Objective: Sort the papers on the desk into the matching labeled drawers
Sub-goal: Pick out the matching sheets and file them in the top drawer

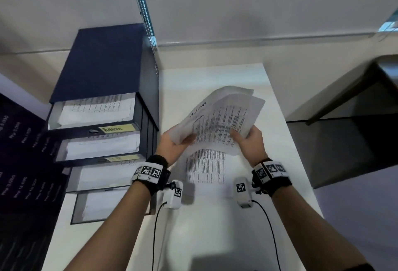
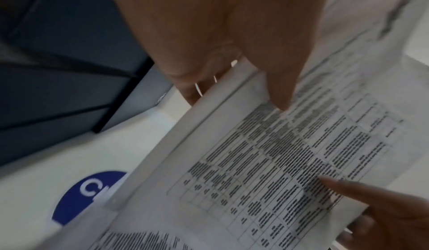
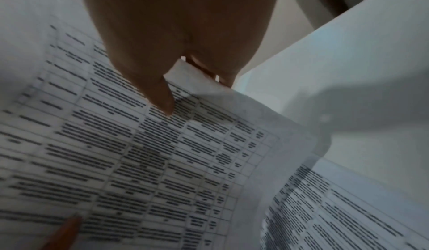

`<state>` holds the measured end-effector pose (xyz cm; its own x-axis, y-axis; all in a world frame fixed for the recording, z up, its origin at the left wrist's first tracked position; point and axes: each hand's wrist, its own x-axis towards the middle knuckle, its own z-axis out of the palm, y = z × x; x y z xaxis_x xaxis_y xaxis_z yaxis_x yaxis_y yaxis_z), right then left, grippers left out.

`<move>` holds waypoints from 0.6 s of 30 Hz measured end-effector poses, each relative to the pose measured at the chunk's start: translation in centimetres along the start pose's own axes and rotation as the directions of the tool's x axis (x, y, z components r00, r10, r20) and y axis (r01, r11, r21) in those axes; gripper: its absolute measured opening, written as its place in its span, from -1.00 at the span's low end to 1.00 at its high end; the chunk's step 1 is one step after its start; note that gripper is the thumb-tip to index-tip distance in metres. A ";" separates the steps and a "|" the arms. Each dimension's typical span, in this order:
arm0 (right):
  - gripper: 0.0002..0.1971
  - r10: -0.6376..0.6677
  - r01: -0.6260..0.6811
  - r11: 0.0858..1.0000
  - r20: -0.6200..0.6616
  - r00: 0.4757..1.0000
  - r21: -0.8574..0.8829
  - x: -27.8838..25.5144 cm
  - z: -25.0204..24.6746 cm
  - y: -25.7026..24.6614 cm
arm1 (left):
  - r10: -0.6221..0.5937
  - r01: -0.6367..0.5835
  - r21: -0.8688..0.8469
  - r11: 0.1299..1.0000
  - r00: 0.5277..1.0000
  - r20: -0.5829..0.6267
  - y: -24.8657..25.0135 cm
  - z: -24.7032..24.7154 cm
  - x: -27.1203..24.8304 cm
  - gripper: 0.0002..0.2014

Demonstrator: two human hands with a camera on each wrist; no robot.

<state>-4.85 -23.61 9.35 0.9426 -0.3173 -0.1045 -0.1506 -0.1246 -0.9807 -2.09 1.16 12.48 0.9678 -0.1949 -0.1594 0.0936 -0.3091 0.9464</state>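
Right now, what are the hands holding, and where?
Both hold the lifted papers: left hand at their left edge, right hand at their right edge.

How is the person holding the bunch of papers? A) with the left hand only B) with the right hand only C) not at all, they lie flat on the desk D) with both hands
D: the left hand and the right hand each grip a side of the lifted papers, above another sheet on the desk.
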 end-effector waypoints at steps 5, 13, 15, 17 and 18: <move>-0.72 0.048 -0.048 0.988 -0.005 0.999 -0.147 -1.6 0.6 -0.2 | 0.052 -0.043 0.069 0.997 0.990 -0.128 0.3 -1.4 -0.7 -0.89; -0.78 -0.090 0.106 0.983 0.113 0.990 -0.147 -4.3 2.6 -7.2 | 0.039 -0.071 -0.100 0.992 0.956 -0.290 2.6 -6.2 -4.1 -0.59; -0.41 -0.186 0.208 0.971 0.175 0.967 -0.121 -5.0 4.0 -9.5 | 0.038 -0.096 -0.154 0.983 0.939 -0.343 4.1 -8.4 -5.1 -0.64; -0.10 -0.268 0.306 0.946 0.270 0.925 -0.107 -6.1 5.9 -11.6 | 0.032 -0.104 -0.165 0.981 0.920 -0.390 5.0 -11.2 -5.7 -0.63; -0.08 -0.310 0.365 0.924 0.330 0.892 -0.118 -6.7 7.0 -12.5 | 0.037 -0.113 -0.162 0.980 0.910 -0.412 5.4 -12.9 -6.1 -0.62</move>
<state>-7.18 -13.37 21.16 0.9856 0.0658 0.1561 0.1692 -0.3419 -0.9244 -4.46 12.67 22.22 0.9807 0.1952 0.0054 0.0205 -0.1305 0.9912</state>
